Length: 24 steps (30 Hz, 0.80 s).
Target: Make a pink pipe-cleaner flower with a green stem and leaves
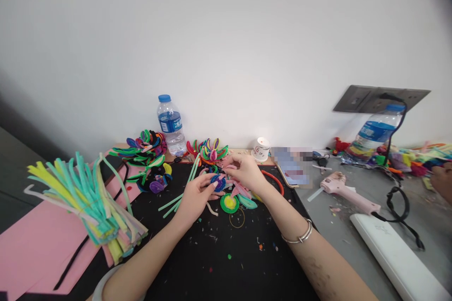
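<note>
My left hand (pixel 193 200) is closed on a blue and purple coiled pipe-cleaner disc (pixel 218 183), thumb on its face. Just beyond the disc, my right hand (pixel 247 174) has its thumb and fingers pinched together; what sits between the fingertips is too small to make out. Below the hands lie a green and yellow coiled disc (pixel 230 203), a turquoise pipe-cleaner loop (pixel 247 201) and pink loops (pixel 240 190). Pale green pipe cleaners (pixel 192 171) run past the left hand on the black mat (pixel 226 249).
A bundle of pipe cleaners (pixel 95 211) rests on pink sheets (pixel 31 244) at left. Behind stand a water bottle (pixel 171 127), pipe-cleaner flowers (pixel 212 150) and a paper cup (pixel 261 149). A phone (pixel 290 167), glue gun (pixel 349 193) and white case (pixel 395 254) lie right. Another person's hand (pixel 442 181) shows far right.
</note>
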### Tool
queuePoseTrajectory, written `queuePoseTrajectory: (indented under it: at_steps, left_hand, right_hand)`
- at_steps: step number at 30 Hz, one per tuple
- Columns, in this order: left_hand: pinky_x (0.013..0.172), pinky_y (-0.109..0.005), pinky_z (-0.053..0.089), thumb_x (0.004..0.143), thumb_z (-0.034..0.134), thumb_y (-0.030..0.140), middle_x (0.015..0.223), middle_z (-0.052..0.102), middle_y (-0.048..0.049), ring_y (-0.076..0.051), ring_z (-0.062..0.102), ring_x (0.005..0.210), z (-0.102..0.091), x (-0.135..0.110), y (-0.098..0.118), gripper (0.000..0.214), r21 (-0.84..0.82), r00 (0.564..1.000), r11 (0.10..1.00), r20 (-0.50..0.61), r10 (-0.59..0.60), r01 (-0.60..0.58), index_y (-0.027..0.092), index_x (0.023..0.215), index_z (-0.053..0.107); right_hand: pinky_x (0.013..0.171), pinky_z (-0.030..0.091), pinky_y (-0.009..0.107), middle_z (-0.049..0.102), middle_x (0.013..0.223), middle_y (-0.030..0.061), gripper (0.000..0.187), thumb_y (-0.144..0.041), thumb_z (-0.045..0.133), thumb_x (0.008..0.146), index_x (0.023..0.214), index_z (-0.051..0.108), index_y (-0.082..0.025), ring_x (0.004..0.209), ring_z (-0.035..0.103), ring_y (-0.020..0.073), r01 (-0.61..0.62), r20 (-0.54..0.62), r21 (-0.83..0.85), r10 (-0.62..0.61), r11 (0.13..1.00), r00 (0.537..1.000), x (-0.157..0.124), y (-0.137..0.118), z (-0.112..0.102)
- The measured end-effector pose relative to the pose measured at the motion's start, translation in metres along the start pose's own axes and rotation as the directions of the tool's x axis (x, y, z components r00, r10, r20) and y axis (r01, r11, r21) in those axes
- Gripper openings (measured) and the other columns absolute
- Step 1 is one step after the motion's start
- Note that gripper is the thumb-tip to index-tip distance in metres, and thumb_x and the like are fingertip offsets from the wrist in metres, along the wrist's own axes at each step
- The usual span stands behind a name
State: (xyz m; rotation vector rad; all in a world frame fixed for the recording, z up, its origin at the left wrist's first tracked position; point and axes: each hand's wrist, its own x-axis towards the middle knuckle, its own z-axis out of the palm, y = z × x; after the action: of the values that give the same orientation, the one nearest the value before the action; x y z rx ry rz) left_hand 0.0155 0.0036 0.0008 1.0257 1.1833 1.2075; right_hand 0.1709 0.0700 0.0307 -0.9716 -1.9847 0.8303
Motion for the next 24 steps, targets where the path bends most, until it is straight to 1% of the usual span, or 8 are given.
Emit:
queuePoseTrajectory:
  at_steps: [4,7,9,13,15,17,20,24]
  left_hand:
    - [0.059,-0.025,0.056,0.07,0.066,0.028,0.094,0.07,-0.0098,-0.018,0.069,0.067,0.0,0.0,-0.001,0.034,0.0,1.0,1.0,0.013,-0.017,0.017,0.012,0.1,0.061]
    - [0.058,-0.023,0.055,0.07,0.066,0.029,0.089,0.071,-0.0091,-0.018,0.069,0.067,0.001,-0.001,0.001,0.035,-0.011,0.999,1.0,0.026,-0.029,0.029,0.012,0.101,0.061]
    - [0.058,-0.023,0.055,0.07,0.067,0.03,0.088,0.071,-0.0088,-0.018,0.069,0.068,0.001,-0.002,0.003,0.036,-0.026,0.999,0.999,0.02,-0.031,0.032,0.013,0.101,0.06]
    - [0.06,-0.022,0.054,0.07,0.066,0.032,0.09,0.071,-0.0085,-0.018,0.069,0.07,0.001,-0.003,0.006,0.039,-0.049,1.0,0.998,0.009,-0.028,0.029,0.013,0.104,0.059]
    - [0.061,-0.021,0.054,0.071,0.066,0.032,0.091,0.071,-0.0084,-0.017,0.069,0.071,0.001,-0.004,0.007,0.039,-0.052,1.0,0.998,0.014,-0.025,0.026,0.014,0.105,0.059]
    - [0.062,-0.021,0.053,0.072,0.065,0.032,0.092,0.071,-0.0083,-0.017,0.069,0.072,0.001,-0.004,0.007,0.039,-0.052,1.0,0.998,0.015,-0.024,0.025,0.014,0.105,0.059]
    - [0.063,-0.022,0.053,0.071,0.065,0.033,0.09,0.071,-0.0082,-0.017,0.069,0.072,0.001,-0.005,0.007,0.04,-0.046,0.999,0.998,0.019,-0.029,0.03,0.012,0.105,0.059]
    - [0.062,-0.023,0.054,0.072,0.065,0.033,0.088,0.07,-0.0085,-0.017,0.068,0.071,0.001,-0.004,0.005,0.04,-0.014,0.999,1.0,0.036,-0.025,0.026,0.01,0.104,0.059]
  right_hand:
    - [0.06,0.041,0.022,0.064,0.071,-0.0001,0.009,-0.009,0.058,0.07,0.07,0.062,-0.017,0.065,0.056,0.0123,0.053,0.025,-0.063,-0.052,0.997,0.998,-0.001,-0.002,0.0]
    - [0.061,0.041,0.022,0.064,0.072,0.0,0.01,-0.009,0.055,0.071,0.07,0.062,-0.017,0.066,0.056,0.0123,0.052,0.036,-0.078,-0.049,0.996,0.998,-0.002,-0.005,-0.001]
    - [0.064,0.043,0.023,0.064,0.077,0.001,0.011,-0.012,0.056,0.072,0.078,0.063,-0.018,0.07,0.057,0.0132,0.029,0.041,-0.045,-0.027,0.999,0.999,-0.002,-0.007,-0.001]
    - [0.07,0.044,0.024,0.063,0.089,0.0023,0.022,-0.017,0.056,0.074,0.095,0.059,-0.018,0.08,0.057,0.014,0.001,0.069,0.065,-0.005,0.998,0.998,-0.003,-0.009,-0.005]
    - [0.067,0.043,0.023,0.061,0.085,0.0012,0.016,-0.02,0.053,0.077,0.091,0.059,-0.017,0.076,0.055,0.0133,0.0,0.112,0.063,-0.007,0.998,0.994,-0.004,-0.009,-0.006]
    - [0.061,0.04,0.022,0.056,0.073,-0.001,0.01,-0.022,0.048,0.08,0.077,0.057,-0.017,0.067,0.051,0.0119,0.017,0.17,0.018,-0.02,1.0,0.985,-0.004,-0.009,-0.007]
    - [0.055,0.034,0.021,0.045,0.061,-0.0037,0.023,-0.022,0.042,0.084,0.062,0.046,-0.017,0.058,0.042,0.01,0.063,0.234,-0.049,-0.05,0.997,0.971,-0.004,-0.01,-0.007]
    - [0.057,0.032,0.021,0.043,0.063,-0.0033,0.025,-0.02,0.037,0.086,0.062,0.04,-0.017,0.061,0.04,0.0101,0.118,0.282,-0.1,-0.086,0.988,0.956,-0.003,-0.011,-0.008]
